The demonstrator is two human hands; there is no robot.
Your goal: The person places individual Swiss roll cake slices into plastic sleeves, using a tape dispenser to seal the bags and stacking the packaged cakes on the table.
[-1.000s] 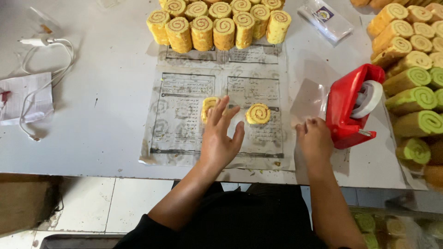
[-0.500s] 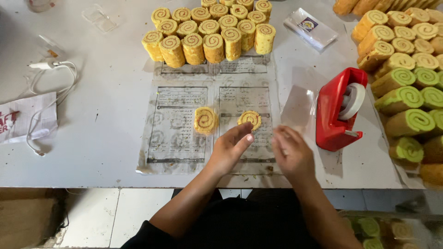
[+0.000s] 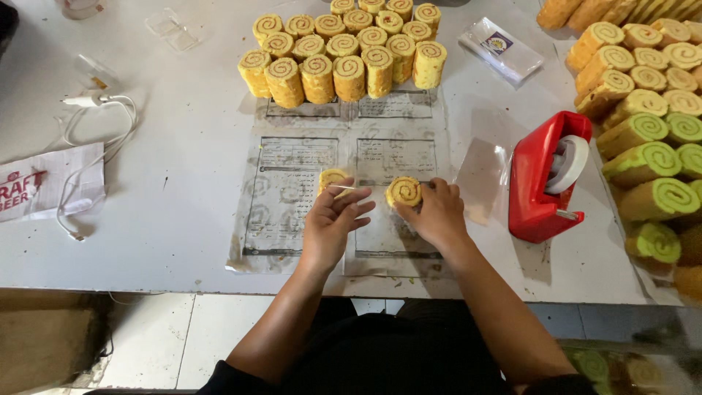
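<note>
Frame centre: the left hand (image 3: 330, 223) lies flat, fingers extended and loosely spread, over a yellow swirl roll slice (image 3: 330, 178) on the printed paper sheet (image 3: 292, 190). The right hand (image 3: 437, 213) is curled, gripping a second roll slice (image 3: 404, 192) standing on edge. Right of it: clear wrapper film (image 3: 482, 179), then a red tape dispenser (image 3: 545, 179). Upper right: a flat transparent packet (image 3: 503, 50) with a round label.

Both forearms are bare from the elbow down. The left hand (image 3: 330, 223) and the right hand (image 3: 437, 213) carry no gloves, rings, watch or bracelets. A black garment (image 3: 395, 351) covers the torso and lap; its dark short sleeves show only at the picture's bottom corners.
</note>
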